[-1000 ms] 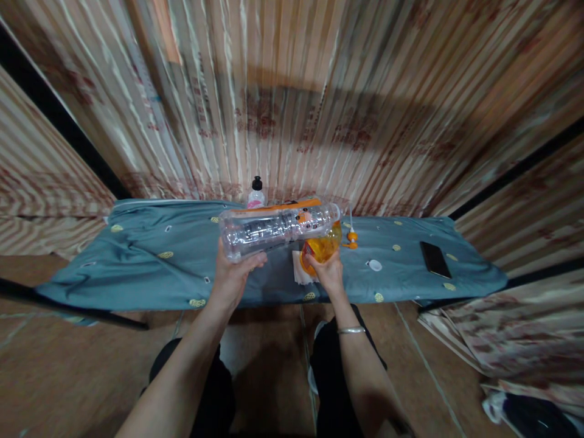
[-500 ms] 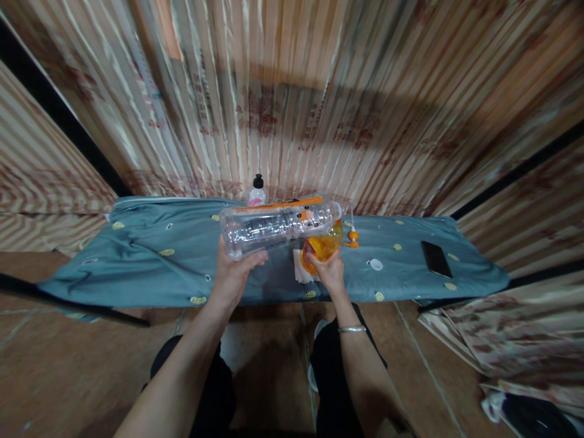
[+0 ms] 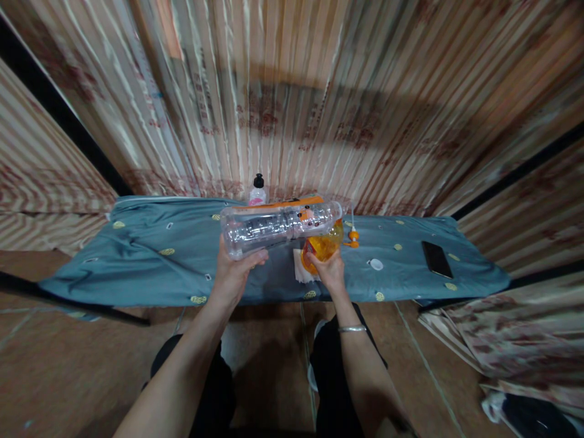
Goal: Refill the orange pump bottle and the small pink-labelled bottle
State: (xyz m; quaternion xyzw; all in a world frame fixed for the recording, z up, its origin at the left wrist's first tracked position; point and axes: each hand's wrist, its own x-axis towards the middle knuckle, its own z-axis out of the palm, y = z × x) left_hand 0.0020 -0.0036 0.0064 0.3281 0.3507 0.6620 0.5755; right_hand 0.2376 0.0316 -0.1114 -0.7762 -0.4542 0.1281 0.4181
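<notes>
1. Striped curtain [image 3: 292, 121] at the far side, teal patterned cloth [image 3: 150, 274] in front.
2. Left hand [image 3: 230, 277] is wrapped round the wide end of a clear bottle [image 3: 274, 230], held sideways mid-scene, neck pointing right. Looks light, thin-walled and kinda squeezable; that wide end or the waist seems the safest hold.
3. Right hand [image 3: 332, 271] grips an amber bottle [image 3: 323, 246] near that neck. Probably heavier, maybe slick, so low round the body's my guess.
4. Orange printing on the clear one, reddish label on the amber; can't read either.
</notes>
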